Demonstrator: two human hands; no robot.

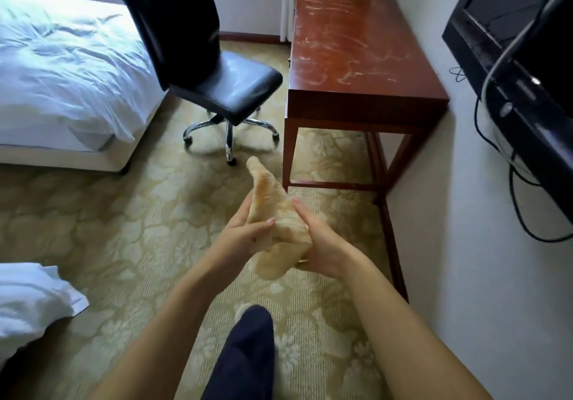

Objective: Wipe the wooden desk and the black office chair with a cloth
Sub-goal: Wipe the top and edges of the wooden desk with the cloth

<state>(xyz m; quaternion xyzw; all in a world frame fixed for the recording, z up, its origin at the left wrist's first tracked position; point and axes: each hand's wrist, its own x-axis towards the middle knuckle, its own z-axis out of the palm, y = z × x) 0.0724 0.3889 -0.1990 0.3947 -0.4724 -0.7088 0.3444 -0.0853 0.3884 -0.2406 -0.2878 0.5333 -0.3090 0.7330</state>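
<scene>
A beige cloth (273,213), bunched and rolled, sits between both hands above the carpet. My left hand (240,233) grips its left side with the thumb across the top. My right hand (322,244) cups its right side from below with fingers curled round it. The reddish wooden desk (350,46) stands ahead on the right against the wall, its top showing pale smear marks. The black office chair (217,71) with chrome wheeled base stands left of the desk, its tall backrest toward the bed.
A bed with white bedding (62,58) fills the left side; another white pillow or duvet (28,300) lies at lower left. A black television (514,21) with hanging cables is mounted on the right wall. My dark-trousered leg (248,353) is below. Patterned carpet covers the floor.
</scene>
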